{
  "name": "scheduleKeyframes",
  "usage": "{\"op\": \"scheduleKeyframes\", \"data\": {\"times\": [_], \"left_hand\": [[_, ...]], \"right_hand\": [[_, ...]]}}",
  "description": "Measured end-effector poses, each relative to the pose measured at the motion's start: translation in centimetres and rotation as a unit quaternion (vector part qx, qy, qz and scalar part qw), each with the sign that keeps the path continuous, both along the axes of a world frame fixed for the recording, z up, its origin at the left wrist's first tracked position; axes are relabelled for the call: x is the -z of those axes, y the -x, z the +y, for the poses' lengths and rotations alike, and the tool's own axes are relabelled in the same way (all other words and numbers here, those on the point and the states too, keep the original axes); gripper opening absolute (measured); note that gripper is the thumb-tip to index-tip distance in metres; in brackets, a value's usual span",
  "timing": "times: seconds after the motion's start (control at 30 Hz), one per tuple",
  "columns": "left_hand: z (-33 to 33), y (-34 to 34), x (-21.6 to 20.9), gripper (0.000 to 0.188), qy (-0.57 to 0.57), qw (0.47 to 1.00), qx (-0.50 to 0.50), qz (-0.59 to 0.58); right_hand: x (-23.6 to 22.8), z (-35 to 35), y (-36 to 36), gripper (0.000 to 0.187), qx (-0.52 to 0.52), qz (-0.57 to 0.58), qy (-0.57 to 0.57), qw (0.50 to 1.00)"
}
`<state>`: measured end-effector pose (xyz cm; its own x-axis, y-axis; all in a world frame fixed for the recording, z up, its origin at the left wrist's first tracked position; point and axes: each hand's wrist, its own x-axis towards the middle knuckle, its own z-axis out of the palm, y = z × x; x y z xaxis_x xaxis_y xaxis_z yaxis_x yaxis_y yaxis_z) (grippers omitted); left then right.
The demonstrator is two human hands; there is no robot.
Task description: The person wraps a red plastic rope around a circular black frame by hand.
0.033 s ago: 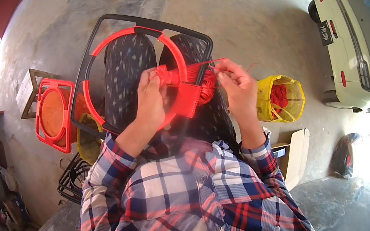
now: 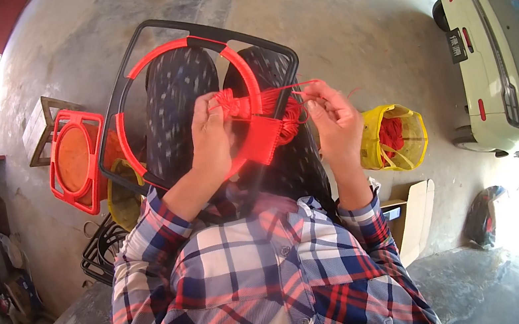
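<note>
Across my lap lies a black frame point(image 2: 219, 28) with a round inner ring point(image 2: 246, 70), largely wrapped in red. A flat piece of red weaving point(image 2: 261, 141) spans the ring's lower right part. My left hand point(image 2: 210, 142) is closed on a bundle of red cord point(image 2: 238, 106) inside the ring; its fingertips are partly hidden. The bundle passes by the ring, and more loops hang on the far side. Right of the frame, my right hand point(image 2: 337, 118) pinches a strand of red cord point(image 2: 282, 88), drawn nearly straight above the bundle.
A yellow basket point(image 2: 370, 139) holding red cord stands on the floor at right, near an open cardboard box point(image 2: 418, 219). At left are a red frame with an orange round centre point(image 2: 75, 164), another yellow container point(image 2: 126, 205) and a wooden stool point(image 2: 37, 131). A parked vehicle point(image 2: 484, 68) is far right.
</note>
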<state>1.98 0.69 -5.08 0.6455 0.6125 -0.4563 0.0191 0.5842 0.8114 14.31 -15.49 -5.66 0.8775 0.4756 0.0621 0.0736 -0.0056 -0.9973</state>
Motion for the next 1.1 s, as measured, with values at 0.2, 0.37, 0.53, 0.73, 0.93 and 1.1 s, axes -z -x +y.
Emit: {"op": "scheduleKeyframes", "data": {"times": [0.2,0.37,0.53,0.73,0.93,1.1], "left_hand": [[-1.3,1.2,-1.0,0.024,-0.597,0.795,0.066,-0.082],[-1.1,1.6,0.1,0.025,-0.418,0.899,0.078,-0.106],[0.2,1.0,0.3,0.022,-0.201,0.969,0.12,-0.075],[0.8,-0.3,-0.1,0.046,0.051,0.986,0.152,-0.054],[0.7,-0.5,-1.0,0.051,0.17,0.963,0.195,-0.079],[1.3,0.3,1.3,0.043,0.156,0.963,0.197,-0.103]], "right_hand": [[-3.0,3.4,2.6,0.042,-0.08,-0.425,0.15,0.889],[0.1,2.3,1.2,0.044,-0.141,-0.272,0.012,0.952],[-2.0,-4.4,-1.9,0.024,-0.006,0.226,-0.361,0.905],[2.8,-13.2,-8.7,0.026,-0.028,0.255,-0.485,0.836],[2.5,-3.8,-1.9,0.024,-0.134,0.225,-0.131,0.956],[0.9,-2.3,-1.1,0.018,-0.174,0.206,0.005,0.963]]}}
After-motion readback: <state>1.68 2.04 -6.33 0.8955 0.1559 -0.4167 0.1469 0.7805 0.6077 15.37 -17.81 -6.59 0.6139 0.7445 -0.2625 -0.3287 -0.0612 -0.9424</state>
